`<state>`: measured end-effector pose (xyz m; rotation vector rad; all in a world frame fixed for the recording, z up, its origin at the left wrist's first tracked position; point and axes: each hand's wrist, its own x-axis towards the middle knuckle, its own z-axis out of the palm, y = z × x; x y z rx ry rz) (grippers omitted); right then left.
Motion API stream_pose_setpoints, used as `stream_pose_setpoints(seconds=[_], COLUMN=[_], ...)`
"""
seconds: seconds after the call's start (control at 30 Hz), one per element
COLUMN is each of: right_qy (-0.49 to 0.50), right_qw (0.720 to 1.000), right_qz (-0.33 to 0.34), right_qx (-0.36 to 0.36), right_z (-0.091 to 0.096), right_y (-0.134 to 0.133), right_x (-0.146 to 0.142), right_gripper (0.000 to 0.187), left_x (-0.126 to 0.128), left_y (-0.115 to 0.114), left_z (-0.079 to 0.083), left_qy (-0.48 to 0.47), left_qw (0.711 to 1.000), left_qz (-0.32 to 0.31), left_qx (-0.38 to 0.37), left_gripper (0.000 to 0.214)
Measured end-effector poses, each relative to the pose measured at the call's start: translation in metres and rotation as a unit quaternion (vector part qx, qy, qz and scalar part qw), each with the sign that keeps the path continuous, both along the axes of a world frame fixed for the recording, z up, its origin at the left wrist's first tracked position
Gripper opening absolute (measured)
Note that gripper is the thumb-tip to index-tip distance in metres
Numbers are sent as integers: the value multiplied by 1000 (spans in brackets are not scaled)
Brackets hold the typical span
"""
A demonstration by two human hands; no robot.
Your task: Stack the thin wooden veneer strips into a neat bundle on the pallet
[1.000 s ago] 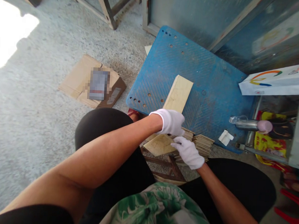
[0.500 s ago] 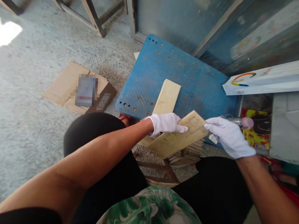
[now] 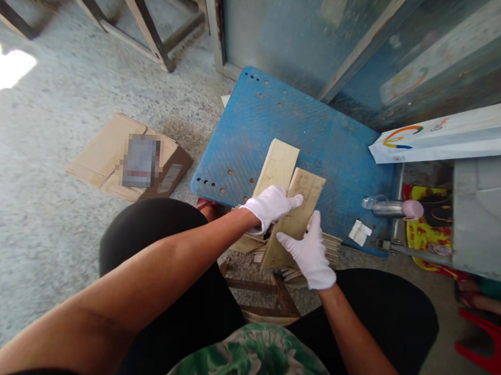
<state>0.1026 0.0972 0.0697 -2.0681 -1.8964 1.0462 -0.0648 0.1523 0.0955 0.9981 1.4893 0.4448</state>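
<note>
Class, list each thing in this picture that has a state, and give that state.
Board: held, darkly smudged
Left hand: closed on the board
Right hand: spread, at the board's right side
Pale pile: lying on the table
Blue table: stained
Cardboard box: on the floor
White paper: creased

Room to pass lies between held board (image 3: pixel 294 220) and bottle (image 3: pixel 386 208)

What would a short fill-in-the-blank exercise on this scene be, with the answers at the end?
The left hand and right hand wear gloves coloured ____.
The number of hands touching the wooden board is ____.
The large surface with holes is coloured ____.
The cardboard box lies to the ____ of that surface.
Missing words: white; two; blue; left.
</note>
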Motion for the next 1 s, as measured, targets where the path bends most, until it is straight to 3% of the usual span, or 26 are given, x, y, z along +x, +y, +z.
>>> stream_pose_setpoints(seconds=[0.13,0.43,0.6,0.7,0.8,0.9,1.0], right_qy=[-83,-69,-89,-90,-76,-54,-59], right_qw=[993,996,996,996,996,997,995], right_qz=[-59,-54,-14,-9,-35,-53,-75], right_qx=[-65,-1,16,-2,-14,-9,-19], right_z=[14,14,7,-3,-17,-35,-51], right_y=[1,14,43,70,98,121,139], right_x=[-26,-42,-41,-40,-43,-51,-65], right_gripper=[135,127,112,91,90,100,112], left_x=[3,3,-6,-17,-24,-16,0], left_y=[0,4,3,-4,-16,-30,-43], left_z=[6,15,31,52,65,63,54], left_qy=[16,63,143,213,249,218,179], left_qw=[1000,998,987,965,925,882,861], left_qz=[9,9,-27,-109,-267,-409,-473], left_qx=[-23,-17,66,106,109,81,48], left_gripper=[45,44,46,42,39,29,26])
